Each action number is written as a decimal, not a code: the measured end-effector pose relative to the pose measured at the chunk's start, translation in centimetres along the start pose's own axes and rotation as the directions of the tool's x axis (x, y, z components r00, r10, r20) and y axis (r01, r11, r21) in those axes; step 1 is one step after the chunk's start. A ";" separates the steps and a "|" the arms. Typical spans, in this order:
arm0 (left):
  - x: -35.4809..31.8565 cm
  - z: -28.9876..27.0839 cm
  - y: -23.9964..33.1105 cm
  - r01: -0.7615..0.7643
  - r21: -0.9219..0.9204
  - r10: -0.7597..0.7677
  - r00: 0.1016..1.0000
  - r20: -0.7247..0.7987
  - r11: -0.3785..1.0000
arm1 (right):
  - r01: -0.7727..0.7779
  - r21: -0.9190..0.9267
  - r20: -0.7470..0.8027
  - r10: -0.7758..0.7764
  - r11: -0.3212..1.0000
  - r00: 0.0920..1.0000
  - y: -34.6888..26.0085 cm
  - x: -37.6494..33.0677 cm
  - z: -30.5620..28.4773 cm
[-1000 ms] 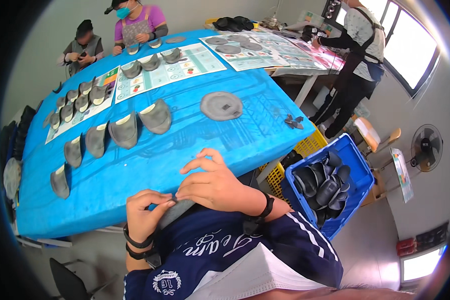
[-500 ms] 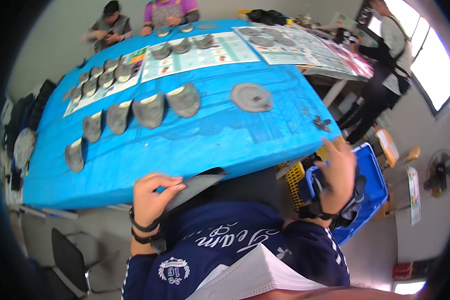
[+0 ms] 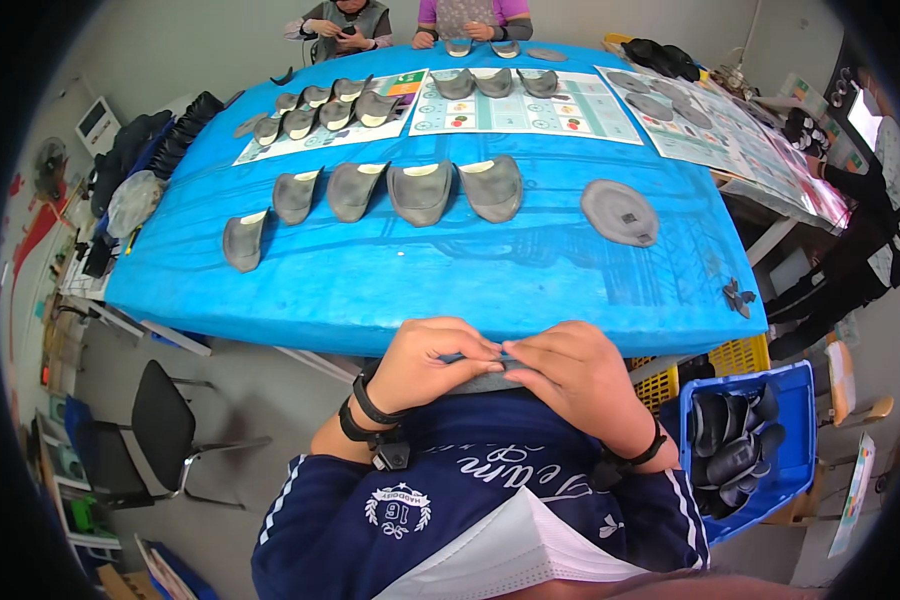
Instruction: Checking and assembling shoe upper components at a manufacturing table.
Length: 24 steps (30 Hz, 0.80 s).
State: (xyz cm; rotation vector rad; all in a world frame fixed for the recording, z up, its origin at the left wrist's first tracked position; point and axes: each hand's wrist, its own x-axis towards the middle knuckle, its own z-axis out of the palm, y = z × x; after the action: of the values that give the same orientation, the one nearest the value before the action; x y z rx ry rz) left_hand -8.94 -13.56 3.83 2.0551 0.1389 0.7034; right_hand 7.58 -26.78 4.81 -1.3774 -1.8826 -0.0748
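Close to my body, at the table's near edge, my left hand (image 3: 435, 365) and my right hand (image 3: 572, 378) meet fingertip to fingertip. Between them they pinch a dark grey sheet-like piece (image 3: 484, 383), mostly hidden by my fingers and thumbs. Its kind does not show clearly; it resembles the curved grey shoe-upper pieces (image 3: 420, 193) with pale inner edges, which stand in a row on the blue table cover (image 3: 450, 285). To the right of that row lies a flat, roundish grey piece (image 3: 610, 205) with a small dark square patch.
Small dark scraps (image 3: 738, 298) lie at the table's right corner. Below it are a blue crate (image 3: 802, 410) of dark pieces and a yellow basket (image 3: 740, 357). More grey pieces (image 3: 375, 108) rest on printed sheets. Co-workers (image 3: 345, 28) are across the table; a black chair (image 3: 162, 425) stands left.
My right hand has come in from the right, near the crate, and now holds the grey piece together with my left. The view has shifted, so the table appears farther right.
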 end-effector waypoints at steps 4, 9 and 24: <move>-0.4 -0.3 -0.5 0.042 -0.021 -0.043 0.999 -0.003 0.999 | -0.033 0.037 0.038 0.032 0.999 0.999 0.0 0.3 0.9; -0.5 -0.9 -1.2 0.011 -0.082 -0.015 0.998 -0.058 0.997 | -0.154 0.131 -0.082 0.165 0.979 0.983 -0.1 1.0 0.3; -0.9 -1.1 -1.7 0.014 -0.059 -0.019 0.997 -0.077 0.998 | -0.095 0.106 -0.017 0.097 0.990 0.995 0.1 1.7 1.9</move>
State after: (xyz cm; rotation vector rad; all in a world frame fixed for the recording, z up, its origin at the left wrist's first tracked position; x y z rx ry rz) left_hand -9.93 -12.12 2.54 1.9695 0.1771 0.7686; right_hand 6.44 -24.53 4.47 -1.3874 -1.7735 0.0561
